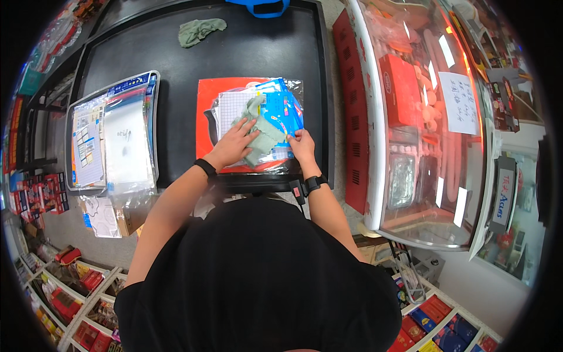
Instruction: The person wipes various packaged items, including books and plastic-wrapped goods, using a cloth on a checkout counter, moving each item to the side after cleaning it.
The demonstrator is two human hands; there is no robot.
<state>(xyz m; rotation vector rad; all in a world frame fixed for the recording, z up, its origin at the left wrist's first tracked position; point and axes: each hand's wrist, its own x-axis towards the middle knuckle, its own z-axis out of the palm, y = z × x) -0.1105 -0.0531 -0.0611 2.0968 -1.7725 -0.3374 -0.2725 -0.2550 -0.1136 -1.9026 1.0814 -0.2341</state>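
My left hand [237, 140] lies palm down on a crumpled green cloth [269, 132], fingers spread and pressing it. Beneath the cloth is a blue printed packet [276, 105], whose lower right edge my right hand [302, 145] pinches between thumb and fingers. The cloth's right corner ends close to that pinch. Sheets with a printed grid [231, 108] stick out from under the packet on the left. All of this rests on a red sheet [206, 94] in clear plastic; the cloth and my hands hide much of the pile.
Left on the black table [132, 57], a tray [157, 132] holds papers and a clear plastic sleeve [126, 141]. Another green cloth [200, 31] lies at the back, near a blue object [268, 9]. A glass-topped display case [373, 132] stands right; stocked shelves [83, 303] are behind me.
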